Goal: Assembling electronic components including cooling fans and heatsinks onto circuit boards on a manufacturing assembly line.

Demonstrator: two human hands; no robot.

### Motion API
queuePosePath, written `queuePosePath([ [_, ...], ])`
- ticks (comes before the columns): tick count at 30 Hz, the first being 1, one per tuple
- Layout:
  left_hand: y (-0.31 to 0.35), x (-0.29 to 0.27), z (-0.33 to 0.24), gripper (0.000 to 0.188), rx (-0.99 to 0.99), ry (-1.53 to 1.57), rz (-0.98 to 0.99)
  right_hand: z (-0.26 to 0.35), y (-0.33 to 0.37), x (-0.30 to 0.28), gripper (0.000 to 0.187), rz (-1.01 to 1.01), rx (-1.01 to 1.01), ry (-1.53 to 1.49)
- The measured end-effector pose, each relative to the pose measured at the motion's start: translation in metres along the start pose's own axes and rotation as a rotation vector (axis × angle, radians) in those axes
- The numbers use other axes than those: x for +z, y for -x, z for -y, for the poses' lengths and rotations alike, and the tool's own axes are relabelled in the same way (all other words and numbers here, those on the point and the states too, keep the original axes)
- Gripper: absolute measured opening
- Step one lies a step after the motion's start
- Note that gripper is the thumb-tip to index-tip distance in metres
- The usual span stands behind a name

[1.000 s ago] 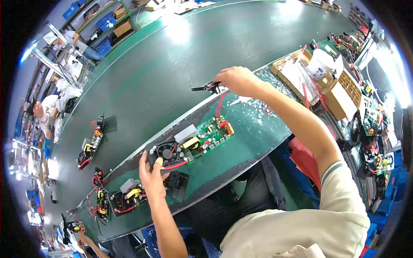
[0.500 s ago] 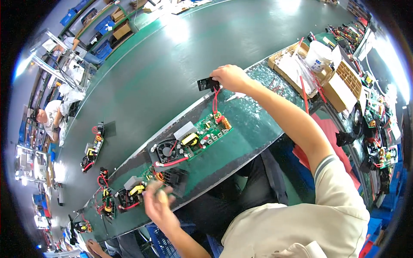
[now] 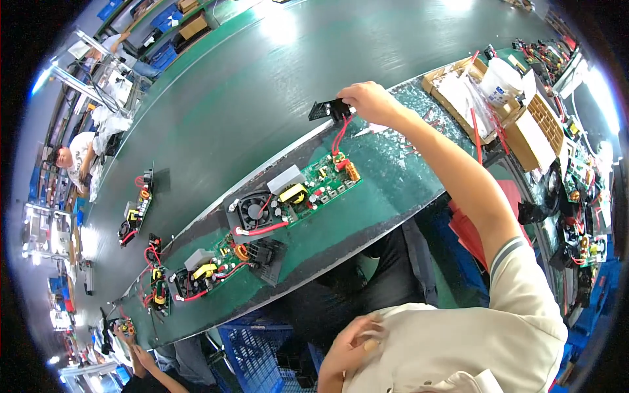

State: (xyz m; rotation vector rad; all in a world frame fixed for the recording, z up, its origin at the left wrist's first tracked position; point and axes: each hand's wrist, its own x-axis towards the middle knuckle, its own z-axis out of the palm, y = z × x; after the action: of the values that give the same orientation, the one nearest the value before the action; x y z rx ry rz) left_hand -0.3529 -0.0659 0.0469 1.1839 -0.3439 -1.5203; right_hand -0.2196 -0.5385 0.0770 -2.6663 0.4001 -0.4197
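Note:
My right hand pinches a black plastic end panel and holds it up above the bench edge. Red wires run down from the panel to a green circuit board lying on the bench. At the board's left end sits a black fan, with a thick red wire in front of it. My left hand is close to my shirt, off the bench. Its fingers are smeared by motion, and a yellowish spot shows among them.
A second board assembly with a black panel lies to the left on the bench. More assemblies sit farther left. A co-worker's hands are at lower left. A cardboard tray stands at right, above a blue crate.
My left hand has moved from beside the second assembly back toward my shirt. The right hand still holds the panel, now tilted differently. The co-worker's hands have come farther into view.

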Motion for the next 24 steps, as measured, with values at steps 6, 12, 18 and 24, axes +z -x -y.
queuePosePath([
  [6,-0.036,-0.01,-0.055,0.05,0.357,-0.435,-0.313,-0.018,0.032,-0.022,0.037,-0.178,-0.052,0.007],
  [12,-0.046,0.0,-0.065,0.042,0.101,-0.136,0.024,-0.008,0.107,-0.068,0.033,-0.256,0.259,-0.2],
  [18,-0.073,0.035,-0.101,0.025,0.234,0.215,-0.058,-0.036,0.144,-0.019,0.031,-0.051,0.208,0.015],
  [24,-0.086,0.05,-0.08,0.031,0.271,-0.232,-0.065,-0.058,0.145,-0.005,0.029,-0.142,0.2,0.169],
])
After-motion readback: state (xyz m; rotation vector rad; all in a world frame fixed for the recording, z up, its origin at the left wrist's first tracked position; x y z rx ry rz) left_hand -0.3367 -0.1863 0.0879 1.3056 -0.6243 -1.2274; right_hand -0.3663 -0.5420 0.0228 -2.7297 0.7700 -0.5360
